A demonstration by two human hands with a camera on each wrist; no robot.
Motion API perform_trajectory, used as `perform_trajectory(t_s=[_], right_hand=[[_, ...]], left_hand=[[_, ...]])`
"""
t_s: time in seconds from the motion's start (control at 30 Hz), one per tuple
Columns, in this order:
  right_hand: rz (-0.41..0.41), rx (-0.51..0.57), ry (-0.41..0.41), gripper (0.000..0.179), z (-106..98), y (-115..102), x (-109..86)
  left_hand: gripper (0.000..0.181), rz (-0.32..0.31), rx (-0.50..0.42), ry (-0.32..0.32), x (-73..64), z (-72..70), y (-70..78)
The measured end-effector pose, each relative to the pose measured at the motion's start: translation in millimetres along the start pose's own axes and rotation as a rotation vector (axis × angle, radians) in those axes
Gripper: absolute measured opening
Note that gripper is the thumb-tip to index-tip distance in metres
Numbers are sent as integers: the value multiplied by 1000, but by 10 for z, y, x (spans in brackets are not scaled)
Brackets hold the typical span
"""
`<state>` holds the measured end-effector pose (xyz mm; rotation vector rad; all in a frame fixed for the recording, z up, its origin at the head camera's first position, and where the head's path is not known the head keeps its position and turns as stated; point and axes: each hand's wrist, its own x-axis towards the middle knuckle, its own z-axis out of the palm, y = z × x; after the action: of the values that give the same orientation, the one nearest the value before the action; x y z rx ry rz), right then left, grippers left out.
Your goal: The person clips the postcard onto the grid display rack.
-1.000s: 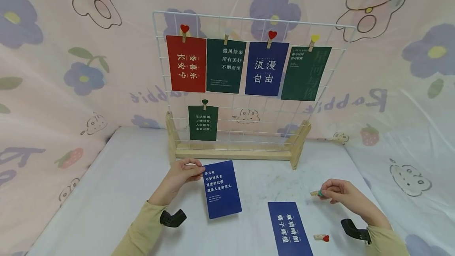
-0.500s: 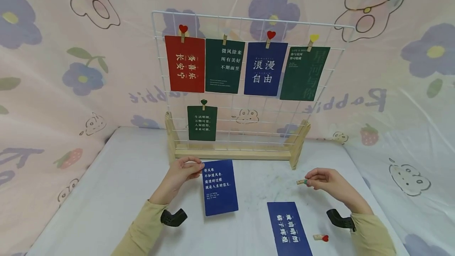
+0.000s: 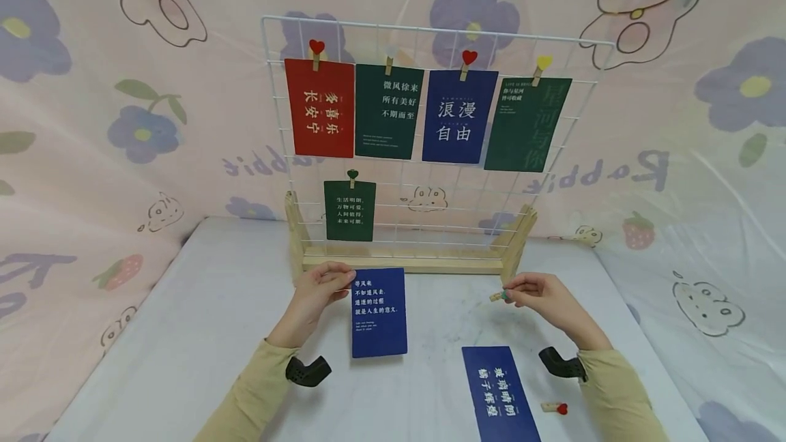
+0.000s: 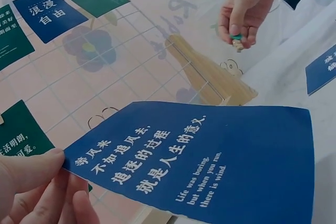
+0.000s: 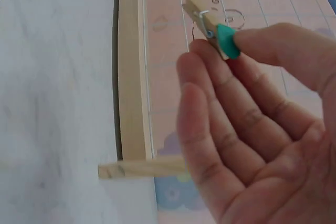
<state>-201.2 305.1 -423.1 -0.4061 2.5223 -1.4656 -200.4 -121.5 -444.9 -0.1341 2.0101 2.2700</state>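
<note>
My left hand pinches a blue card with white writing by its upper left corner, just in front of the rack's wooden base. In the left wrist view the thumb lies over that corner of the card. To the right, my right hand holds a small wooden clothespin between thumb and fingers. The right wrist view shows its teal decoration under the thumb, with the wooden tip of the clothespin pointing away from the hand. A white wire grid rack stands behind both hands.
Red, green and blue cards hang clipped along the rack's upper part, with a smaller green card lower left. Another blue card lies on the white table beside a red-heart clothespin.
My right hand has moved left and toward the rack with the clothespin. My left hand has raised the blue card slightly and straightened it.
</note>
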Motion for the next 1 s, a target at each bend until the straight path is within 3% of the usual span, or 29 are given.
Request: perform_trajectory(t_s=[0.57, 1.0], right_hand=[[-70, 15, 44, 28, 136, -360, 313], [-115, 30, 78, 30, 221, -594, 510]], left_hand=[[25, 21, 8, -8, 97, 153, 222], [25, 80, 14, -50, 198, 208, 340]])
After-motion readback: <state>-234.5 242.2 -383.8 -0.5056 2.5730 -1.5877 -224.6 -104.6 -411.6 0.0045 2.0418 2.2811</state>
